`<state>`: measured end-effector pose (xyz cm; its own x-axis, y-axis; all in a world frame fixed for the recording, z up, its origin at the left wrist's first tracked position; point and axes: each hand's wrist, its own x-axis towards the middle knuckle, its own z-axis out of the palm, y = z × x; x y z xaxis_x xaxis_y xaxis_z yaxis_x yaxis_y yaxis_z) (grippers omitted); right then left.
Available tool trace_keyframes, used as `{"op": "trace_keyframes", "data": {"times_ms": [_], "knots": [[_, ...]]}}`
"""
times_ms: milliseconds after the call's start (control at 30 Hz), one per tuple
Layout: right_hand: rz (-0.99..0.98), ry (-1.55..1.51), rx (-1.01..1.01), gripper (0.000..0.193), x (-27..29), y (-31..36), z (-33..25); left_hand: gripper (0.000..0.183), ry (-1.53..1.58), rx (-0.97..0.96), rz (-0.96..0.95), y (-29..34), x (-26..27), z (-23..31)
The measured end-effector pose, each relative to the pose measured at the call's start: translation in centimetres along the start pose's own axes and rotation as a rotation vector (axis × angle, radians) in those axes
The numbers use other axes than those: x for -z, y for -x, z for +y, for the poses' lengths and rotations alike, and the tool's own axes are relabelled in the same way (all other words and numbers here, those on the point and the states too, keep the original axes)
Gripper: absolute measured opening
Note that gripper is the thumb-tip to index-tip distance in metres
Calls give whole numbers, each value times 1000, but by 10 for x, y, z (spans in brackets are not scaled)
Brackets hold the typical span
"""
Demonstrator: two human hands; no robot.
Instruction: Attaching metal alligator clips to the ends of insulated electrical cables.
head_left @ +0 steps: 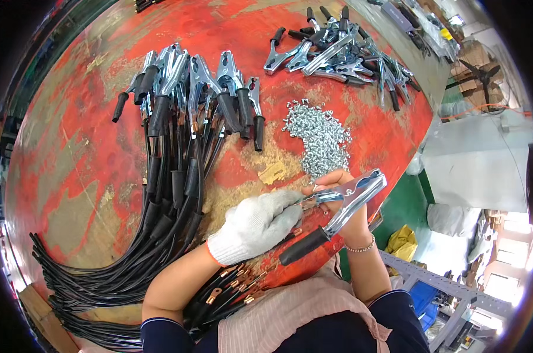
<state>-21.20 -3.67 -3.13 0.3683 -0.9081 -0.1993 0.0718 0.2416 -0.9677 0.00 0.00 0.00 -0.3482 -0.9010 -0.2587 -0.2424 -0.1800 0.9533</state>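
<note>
My left hand (257, 220), in a white knit glove, is closed at the bare handle of a silver battery clamp (355, 203). A copper-coloured cable end shows at its fingertips; most of that cable is hidden under the glove. My bare right hand (353, 226) is behind the clamp and grips it, with thumb and finger bent near the handle. Whether a screw is between these fingers I cannot tell. The clamp's jaws point up and right, and its other handle wears a black sleeve (305, 246). Just beyond my right fingers lies a heap of small silver screws (325, 141).
Clamps joined to black cables (175, 88) lie at the left, their cables (102, 279) curving to the near left. Loose clamps (343, 53) are piled at the far right. Copper-lugged cable ends (231, 282) lie by my left forearm. The red worn table (84, 147) ends at the right.
</note>
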Motion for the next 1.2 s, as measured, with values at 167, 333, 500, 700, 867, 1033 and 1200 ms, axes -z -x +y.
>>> {"op": "trace_keyframes", "data": {"times_ms": [167, 333, 500, 700, 867, 1033, 1200], "knots": [[-135, -303, -124, 15, 6, 1, 13, 21, -111, -72, 16, -1, -3, 1], [32, -466, -217, 9, 4, 12, 19, 24, -117, -83, 71, 2, -2, -1], [124, -251, -115, 12, -1, 13, 17, 27, 1, 16, 82, 0, -1, -2], [-90, -40, 138, 19, 0, 0, 21, 26, 85, -28, 29, 3, 1, -1], [-189, -183, 108, 17, 7, -5, 27, 27, 94, 18, -53, 2, 2, 6], [-247, 157, 173, 15, 14, -11, -5, 27, 122, 1, -62, 2, -1, -5], [-204, 69, 61, 16, 9, -7, -7, 26, 82, 4, -69, 2, 1, -2]]}}
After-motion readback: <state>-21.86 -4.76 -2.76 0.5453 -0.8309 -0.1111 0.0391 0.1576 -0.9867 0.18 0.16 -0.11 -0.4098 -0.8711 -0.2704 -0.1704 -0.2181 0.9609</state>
